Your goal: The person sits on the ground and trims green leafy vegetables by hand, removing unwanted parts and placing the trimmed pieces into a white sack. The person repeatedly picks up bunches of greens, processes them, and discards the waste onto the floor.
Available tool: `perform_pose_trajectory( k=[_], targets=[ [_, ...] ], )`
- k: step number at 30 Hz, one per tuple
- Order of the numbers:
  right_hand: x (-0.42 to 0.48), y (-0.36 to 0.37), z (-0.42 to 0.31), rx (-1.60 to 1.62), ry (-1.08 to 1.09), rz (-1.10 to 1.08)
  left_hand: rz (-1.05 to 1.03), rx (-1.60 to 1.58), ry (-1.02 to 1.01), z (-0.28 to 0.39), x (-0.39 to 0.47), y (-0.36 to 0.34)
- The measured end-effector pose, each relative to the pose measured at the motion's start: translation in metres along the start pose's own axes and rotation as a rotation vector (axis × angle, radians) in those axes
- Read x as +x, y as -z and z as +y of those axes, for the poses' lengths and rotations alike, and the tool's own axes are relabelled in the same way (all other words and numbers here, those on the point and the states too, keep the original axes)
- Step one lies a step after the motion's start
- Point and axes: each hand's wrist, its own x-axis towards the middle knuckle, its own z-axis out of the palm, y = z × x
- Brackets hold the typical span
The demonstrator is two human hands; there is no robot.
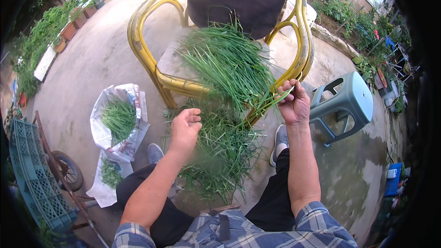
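Note:
Long green blades, like garlic chives (227, 60), lie in a thick heap on the seat of a yellow bamboo or rattan chair (137, 38). Pinched in the fingers of my right hand (294, 105) are a few chive stalks with pale ends, beside the chair's front right corner. My left hand (186, 129) hovers with curled fingers over the floor; I see nothing held in it. Below the chair's front edge, a loose pile of cut greens (224, 155) covers the ground between my shoes. To the left, sorted chives (119, 119) rest in a newspaper-lined holder (98, 127).
Leafy greens (110, 174) sit on paper by my left knee. A blue-grey plastic stool (355, 100) stands to the right. At left is a wheeled cart (62, 170) with a green plastic crate (38, 175). Planters (69, 31) and a garden bed border the concrete.

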Motion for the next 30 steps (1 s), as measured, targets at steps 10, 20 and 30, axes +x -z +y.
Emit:
perform_pose_trajectory(
  k=[10, 20, 30],
  targets=[
    [-0.006, -0.083, 0.070, -0.678, -0.050, 0.057, -0.880, 0.942, -0.573, 0.053, -0.117, 0.011],
    [0.126, -0.270, 0.339, -1.397, -0.249, -0.482, -0.879, 1.256, -0.541, 0.029, -0.121, 0.025],
    [0.136, -0.293, 0.436, -1.085, -0.308, -0.425, -0.761, 1.283, -0.486, 0.035, -0.103, 0.034]
  ],
)
